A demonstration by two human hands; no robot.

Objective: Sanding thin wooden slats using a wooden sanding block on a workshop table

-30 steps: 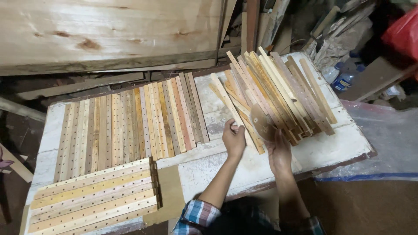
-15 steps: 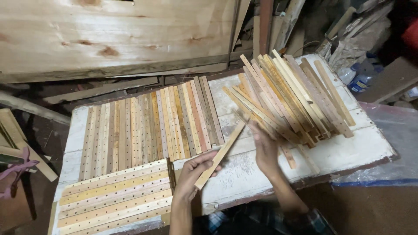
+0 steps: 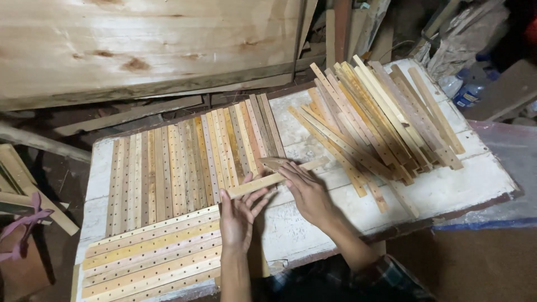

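Both hands, left hand [image 3: 238,215] and right hand [image 3: 307,193], hold one wooden strip [image 3: 274,178] over the table [image 3: 458,187]. Many strips lie sorted in the row [image 3: 184,162]; the loose pile [image 3: 375,120] remains.

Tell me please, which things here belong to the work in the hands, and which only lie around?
In the work:
- wooden strip, held by left hand and right hand
- row of drilled strips laid side by side
- lower batch of drilled strips
- loose pile of strips
- white table

Lying about:
- big wooden board
- plastic bottles
- pink cloth
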